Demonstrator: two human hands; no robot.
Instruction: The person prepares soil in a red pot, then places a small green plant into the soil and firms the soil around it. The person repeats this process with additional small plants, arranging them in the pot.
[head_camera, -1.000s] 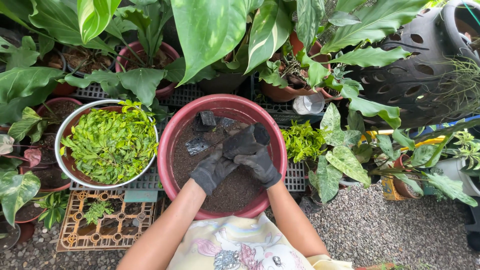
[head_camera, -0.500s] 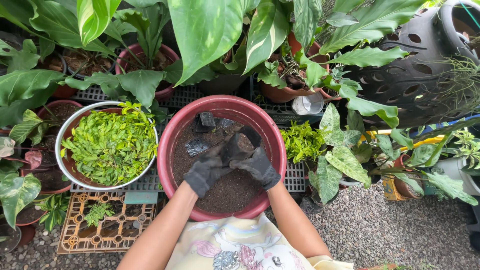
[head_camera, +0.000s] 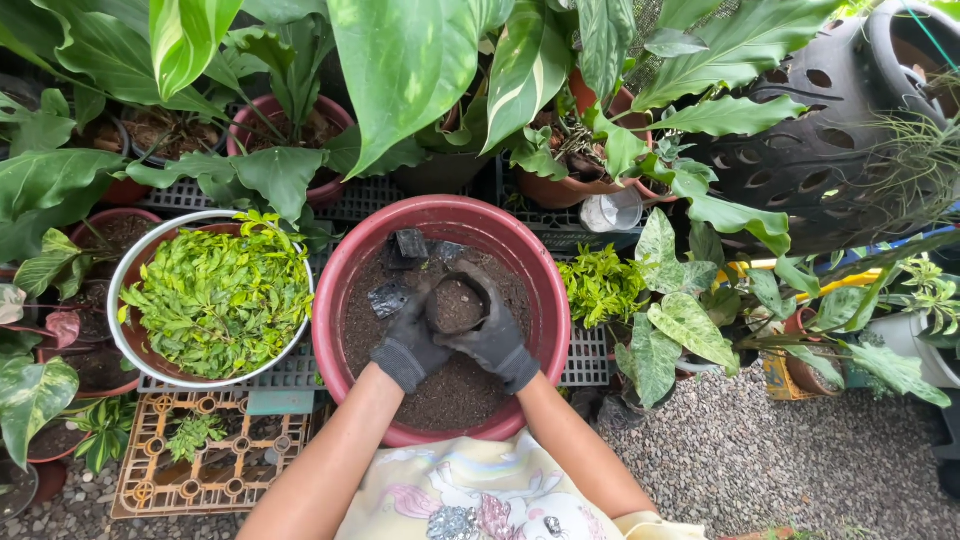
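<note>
Daylight falls evenly on an outdoor garden corner: grey gravel ground (head_camera: 740, 460), dark plastic grid crates (head_camera: 385, 190) carrying potted plants, an orange lattice crate (head_camera: 215, 465) at lower left, broad variegated leaves (head_camera: 400, 70) overhead and a black perforated planter (head_camera: 810, 140) at upper right.

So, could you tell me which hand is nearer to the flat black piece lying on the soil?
Left. The left hand sits just below the black piece; the right hand is farther right.

Head camera looks steeply down, close over the red basin (head_camera: 340, 300); plants ring the view.
</note>
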